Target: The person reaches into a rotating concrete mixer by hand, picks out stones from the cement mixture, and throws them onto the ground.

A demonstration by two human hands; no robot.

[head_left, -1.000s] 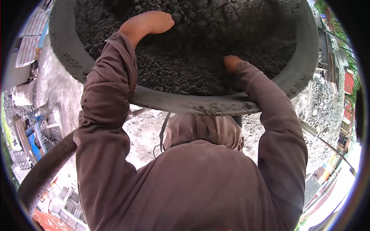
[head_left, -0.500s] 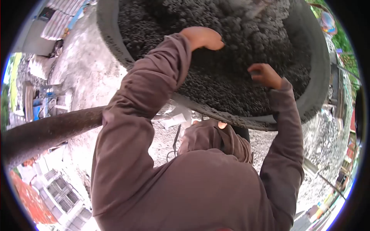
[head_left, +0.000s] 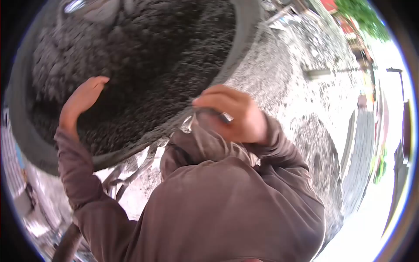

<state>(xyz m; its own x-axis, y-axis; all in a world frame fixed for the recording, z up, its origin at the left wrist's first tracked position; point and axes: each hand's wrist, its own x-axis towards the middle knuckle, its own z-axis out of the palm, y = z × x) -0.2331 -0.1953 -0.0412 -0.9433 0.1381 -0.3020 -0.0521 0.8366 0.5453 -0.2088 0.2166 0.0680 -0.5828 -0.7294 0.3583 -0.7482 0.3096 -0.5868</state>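
A large round grey drum (head_left: 246, 32), its rim coated in cement, fills the upper left of the head view. Inside it lies dark, wet, gravelly concrete mix (head_left: 174, 65). My left hand (head_left: 87, 98) reaches in over the near part of the mix, fingers stretched out to the right and nothing in them. Whether it touches the mix I cannot tell. My right hand (head_left: 240, 114) is outside the drum, by the near right rim and in front of my body. Its fingers are loosely curled with a gap by the thumb; motion blurs it, and I see nothing held.
Below the drum on the left are dark bars (head_left: 133, 172) and a thick pipe (head_left: 67, 244). Pale, gravelly ground (head_left: 279, 74) stretches to the right, with a grey heap (head_left: 314, 153) on it. Green foliage (head_left: 362, 17) shows at the upper right.
My view has turned right, so the drum now sits further left. My right hand has come out from over the mix to beside the rim. My left hand stays over the mix.
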